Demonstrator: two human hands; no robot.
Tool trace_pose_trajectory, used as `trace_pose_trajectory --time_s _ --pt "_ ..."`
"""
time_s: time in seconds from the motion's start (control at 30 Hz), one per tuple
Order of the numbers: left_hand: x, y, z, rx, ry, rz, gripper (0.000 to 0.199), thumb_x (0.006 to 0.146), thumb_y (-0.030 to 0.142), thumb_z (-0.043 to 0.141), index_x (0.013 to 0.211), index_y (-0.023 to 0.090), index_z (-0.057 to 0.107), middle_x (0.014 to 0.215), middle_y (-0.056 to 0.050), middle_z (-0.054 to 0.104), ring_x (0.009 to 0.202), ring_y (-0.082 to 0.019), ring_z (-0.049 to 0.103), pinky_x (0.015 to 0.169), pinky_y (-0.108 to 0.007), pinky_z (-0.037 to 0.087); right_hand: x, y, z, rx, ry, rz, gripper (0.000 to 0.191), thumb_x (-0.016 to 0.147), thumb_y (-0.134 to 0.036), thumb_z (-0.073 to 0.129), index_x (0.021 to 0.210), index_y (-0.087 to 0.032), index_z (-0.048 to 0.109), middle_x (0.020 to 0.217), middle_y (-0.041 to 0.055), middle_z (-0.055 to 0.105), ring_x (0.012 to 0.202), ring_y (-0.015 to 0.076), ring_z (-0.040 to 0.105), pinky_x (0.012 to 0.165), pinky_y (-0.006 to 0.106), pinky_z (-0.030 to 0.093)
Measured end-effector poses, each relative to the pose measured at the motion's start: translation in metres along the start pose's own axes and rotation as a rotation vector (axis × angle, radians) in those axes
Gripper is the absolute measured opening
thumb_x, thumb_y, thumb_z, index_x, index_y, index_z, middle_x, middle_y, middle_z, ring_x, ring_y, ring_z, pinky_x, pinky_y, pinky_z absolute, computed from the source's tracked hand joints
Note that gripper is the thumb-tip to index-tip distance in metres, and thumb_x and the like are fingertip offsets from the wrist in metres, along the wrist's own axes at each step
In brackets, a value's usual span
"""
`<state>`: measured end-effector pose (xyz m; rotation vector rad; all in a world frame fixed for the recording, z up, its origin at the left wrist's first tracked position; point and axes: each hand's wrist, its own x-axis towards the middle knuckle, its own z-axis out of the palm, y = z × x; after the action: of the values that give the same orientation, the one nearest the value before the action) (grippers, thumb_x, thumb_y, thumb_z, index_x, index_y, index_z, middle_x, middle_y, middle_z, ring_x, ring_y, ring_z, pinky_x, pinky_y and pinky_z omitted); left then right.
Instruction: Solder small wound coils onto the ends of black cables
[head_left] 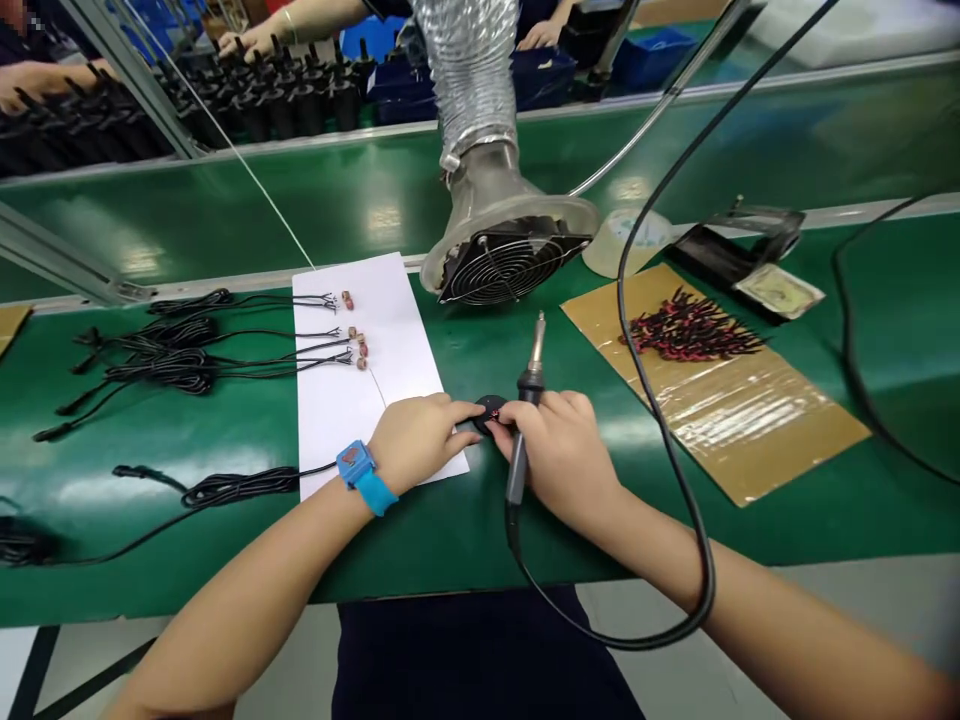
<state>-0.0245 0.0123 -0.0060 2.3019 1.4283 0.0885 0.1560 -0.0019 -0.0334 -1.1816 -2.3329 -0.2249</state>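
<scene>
A small round black part (491, 408) lies on the green bench between my two hands. My left hand (420, 435), with a blue watch at the wrist, pinches its left side with thumb and forefinger. The fingertips of my right hand (559, 445) touch its right side, and a soldering iron (517, 465) is held in the same hand, its metal tip pointing up and away. Small red bits show at the part's centre, too small to make out. White paper (330, 430) lies under my left fingers.
Coiled black cables (180, 350) lie at the left, near small copper-coloured pieces (362, 350). A fume duct with fan (510, 260) hangs ahead. On the right, cardboard (750, 420) bears red and black wires (694, 328); the iron's cord loops over my right forearm. People's hands show beyond.
</scene>
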Motion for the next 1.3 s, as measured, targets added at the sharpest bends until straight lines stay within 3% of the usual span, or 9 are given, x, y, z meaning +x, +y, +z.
trace_pose_trajectory --time_s 0.17,0.4,0.67,0.87,1.1,1.3 --pt "0.001 -0.001 0.004 0.028 0.02 -0.005 0.032 0.086 0.039 0.054 0.116 0.031 0.062 0.081 0.0 0.066 0.072 -0.016 0.062 0.054 -0.024 0.038 -0.011 0.012 -0.001 0.135 0.047 0.078 0.021 0.083 -0.03 0.063 0.091 -0.02 0.046 0.082 0.0018 0.066 0.074 0.0179 0.055 0.072 0.033 0.036" --pt "-0.001 -0.001 0.008 0.026 0.095 0.004 0.029 0.087 0.037 0.054 0.113 0.029 0.064 0.076 0.0 0.065 0.067 -0.014 0.06 0.051 -0.024 0.035 -0.016 0.018 0.002 0.37 0.053 0.175 0.027 0.08 -0.02 0.063 0.092 -0.022 0.039 0.094 0.0024 0.067 0.083 0.0176 0.061 0.08 0.035 0.04" --pt "0.005 0.008 0.017 -0.246 0.3 -0.011 0.02 0.086 0.031 0.057 0.101 0.021 0.067 0.081 -0.002 0.063 0.072 -0.013 0.059 0.063 -0.024 0.045 -0.015 0.015 0.005 0.495 0.048 0.24 0.026 0.08 -0.014 0.058 0.095 -0.023 0.039 0.095 0.0012 0.067 0.086 0.0166 0.062 0.081 0.036 0.041" --pt "0.01 0.011 0.016 -0.299 0.276 0.011 0.013 0.086 0.024 0.056 0.091 0.02 0.068 0.08 -0.002 0.063 0.072 -0.013 0.058 0.061 -0.025 0.045 -0.014 0.014 0.003 0.563 0.111 0.282 0.028 0.079 -0.014 0.06 0.094 -0.024 0.038 0.088 0.0014 0.064 0.081 0.0169 0.064 0.078 0.038 0.046" --pt "0.009 0.01 0.019 -0.285 0.245 0.072 0.016 0.089 0.026 0.052 0.094 0.019 0.066 0.085 -0.003 0.063 0.079 -0.014 0.059 0.068 -0.027 0.047 -0.014 0.01 0.001 0.642 0.18 0.314 0.028 0.078 -0.018 0.062 0.091 -0.025 0.038 0.084 0.0011 0.063 0.078 0.0177 0.064 0.076 0.04 0.05" --pt "0.004 0.009 0.011 -0.411 0.222 -0.021 0.017 0.085 0.019 0.053 0.101 0.017 0.06 0.08 -0.002 0.062 0.073 -0.013 0.058 0.064 -0.025 0.045 -0.01 0.007 0.003 0.677 0.176 0.236 0.031 0.078 -0.012 0.063 0.094 -0.025 0.04 0.088 0.0011 0.065 0.081 0.0162 0.065 0.077 0.038 0.049"
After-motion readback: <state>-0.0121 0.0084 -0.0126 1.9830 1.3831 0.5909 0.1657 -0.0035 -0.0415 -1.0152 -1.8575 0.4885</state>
